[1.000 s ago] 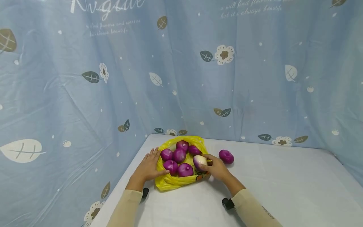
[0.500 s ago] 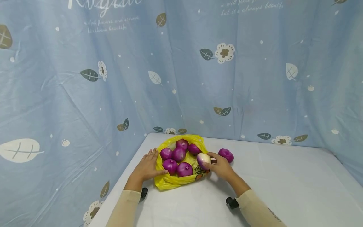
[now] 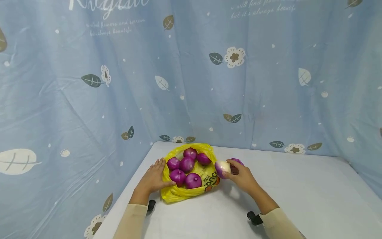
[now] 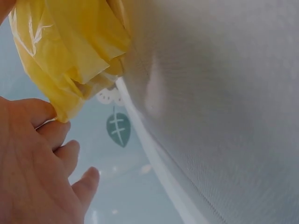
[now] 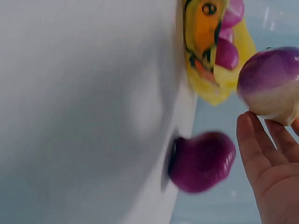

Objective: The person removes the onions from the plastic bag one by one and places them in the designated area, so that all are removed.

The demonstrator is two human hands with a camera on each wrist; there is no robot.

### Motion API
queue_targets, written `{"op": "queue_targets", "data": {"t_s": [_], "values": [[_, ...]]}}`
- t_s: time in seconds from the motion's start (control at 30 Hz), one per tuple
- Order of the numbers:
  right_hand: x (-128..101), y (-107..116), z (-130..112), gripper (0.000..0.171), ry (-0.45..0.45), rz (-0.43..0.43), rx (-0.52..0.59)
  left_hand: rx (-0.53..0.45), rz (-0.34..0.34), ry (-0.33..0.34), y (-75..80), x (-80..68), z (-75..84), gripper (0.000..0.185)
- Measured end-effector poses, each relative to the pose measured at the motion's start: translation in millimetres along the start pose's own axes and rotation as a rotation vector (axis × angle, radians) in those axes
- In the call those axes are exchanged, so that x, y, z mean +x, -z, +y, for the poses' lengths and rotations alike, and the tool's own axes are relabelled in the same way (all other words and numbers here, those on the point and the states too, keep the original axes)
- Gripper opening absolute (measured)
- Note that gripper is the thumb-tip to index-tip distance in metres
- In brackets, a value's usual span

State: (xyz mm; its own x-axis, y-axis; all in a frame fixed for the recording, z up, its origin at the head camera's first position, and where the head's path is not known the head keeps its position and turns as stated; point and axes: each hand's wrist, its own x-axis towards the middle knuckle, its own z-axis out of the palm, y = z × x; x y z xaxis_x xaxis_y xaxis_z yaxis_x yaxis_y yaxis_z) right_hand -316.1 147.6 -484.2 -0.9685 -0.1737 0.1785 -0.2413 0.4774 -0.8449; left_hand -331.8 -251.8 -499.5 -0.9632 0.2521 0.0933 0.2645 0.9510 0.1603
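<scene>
A yellow plastic bag (image 3: 179,194) lies wide-mouthed on the table with several purple onions (image 3: 186,164) inside. My left hand (image 3: 151,181) rests against the bag's left side, its fingers extended and the thumb reaching over the rim. In the left wrist view, fingertips touch the yellow plastic (image 4: 70,42). Just off the bag's right edge, my right hand (image 3: 243,177) holds an onion (image 3: 222,168), purple at one end and cream-white at the other. The right wrist view shows this onion (image 5: 271,81) raised on the fingertips.
Another purple onion (image 5: 203,163) sits on the white-covered table (image 3: 298,192), right of the bag; in the head view the right hand partly hides it. A blue patterned curtain (image 3: 191,83) stands behind and to the left. A black wrist camera mount (image 3: 254,218) sits under the right wrist.
My right hand has carried the two-toned onion rightward, from over the bag's right side to beyond its edge, uncovering the bag's printing. The left hand stays at the bag.
</scene>
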Motion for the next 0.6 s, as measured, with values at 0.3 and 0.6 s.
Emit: {"op": "queue_targets", "data": {"t_s": [0.3, 0.6], "values": [[-15.2, 39.8, 14.3, 0.075, -0.061, 0.049, -0.078, -0.19, -0.04, 0.049, -2.9, -5.5, -1.1, 0.131], [-25.0, 73.7, 31.0, 0.082, -0.066, 0.096, -0.104, -0.437, -0.034, 0.114, -1.9, 7.7, -1.9, 0.138]]}}
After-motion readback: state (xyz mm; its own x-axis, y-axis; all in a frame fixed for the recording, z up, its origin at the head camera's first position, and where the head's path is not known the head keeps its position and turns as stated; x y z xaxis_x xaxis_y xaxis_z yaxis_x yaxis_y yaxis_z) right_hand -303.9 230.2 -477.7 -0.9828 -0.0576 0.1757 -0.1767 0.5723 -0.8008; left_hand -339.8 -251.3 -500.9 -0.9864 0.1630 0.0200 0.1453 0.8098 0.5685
